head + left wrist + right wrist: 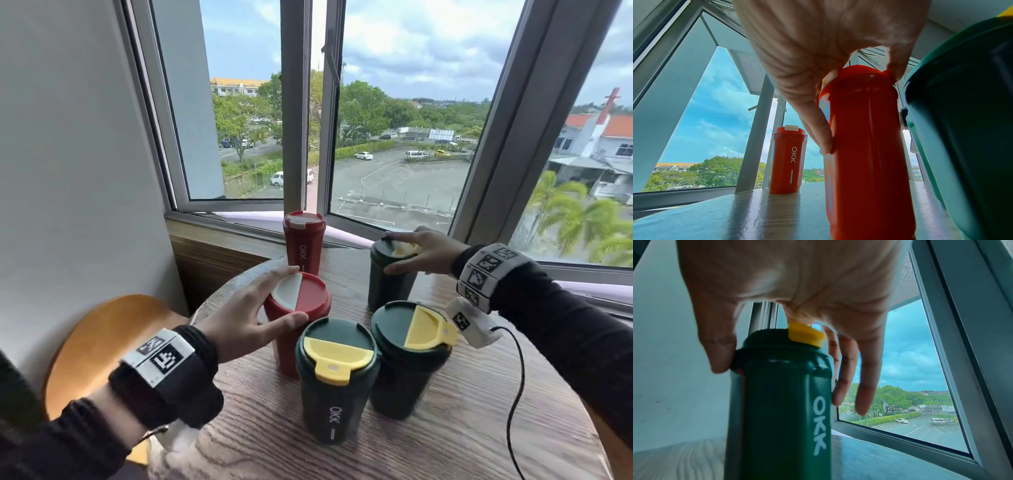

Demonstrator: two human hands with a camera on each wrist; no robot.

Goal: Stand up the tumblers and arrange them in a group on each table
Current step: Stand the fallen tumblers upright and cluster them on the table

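5 tumblers upright | L hand (246, 317) grips red tumbler (298, 322) | R hand (423, 251) grips green tumbler (781, 402)

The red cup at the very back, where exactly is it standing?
In the head view the far red cup stands upright at the table's back edge by the window sill, just behind the red cup the left hand holds.

- Bright daylight enters through the window (394, 113).
- Glare streaks the table (748, 211) in the left wrist view.
- Wide-angle bending curves the frame edges.
- Near hands and tumblers are blurred.
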